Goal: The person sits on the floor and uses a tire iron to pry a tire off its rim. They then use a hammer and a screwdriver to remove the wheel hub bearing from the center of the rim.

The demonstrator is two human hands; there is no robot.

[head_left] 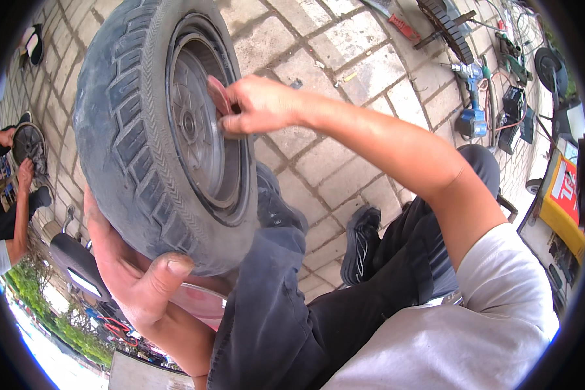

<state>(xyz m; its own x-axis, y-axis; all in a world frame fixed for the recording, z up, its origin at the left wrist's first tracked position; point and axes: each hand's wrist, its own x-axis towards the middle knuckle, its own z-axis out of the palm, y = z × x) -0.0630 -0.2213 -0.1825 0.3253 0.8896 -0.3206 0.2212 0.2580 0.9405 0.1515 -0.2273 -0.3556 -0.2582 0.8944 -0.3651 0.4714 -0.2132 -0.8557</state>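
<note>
A worn black scooter tyre on a grey metal wheel (198, 123) stands tilted in front of me, close to my knee. My left hand (146, 286) grips the tyre's lower edge, its thumb on the tread and its fingers hidden behind. Inside the wheel's rim, my right hand (263, 107) pinches a thin reddish-brown flat piece (219, 96), perhaps sandpaper or a pad. That piece is at the inner side of the rim, by the hub. How far it touches the metal I cannot tell.
Right of me on the paving bricks lie a blue cordless drill (472, 104), a red-handled tool (404, 27) and a black toothed wheel (443, 26). At far left, another person's hands hold a round part (29, 143). A yellow-and-red box (562, 198) stands at far right.
</note>
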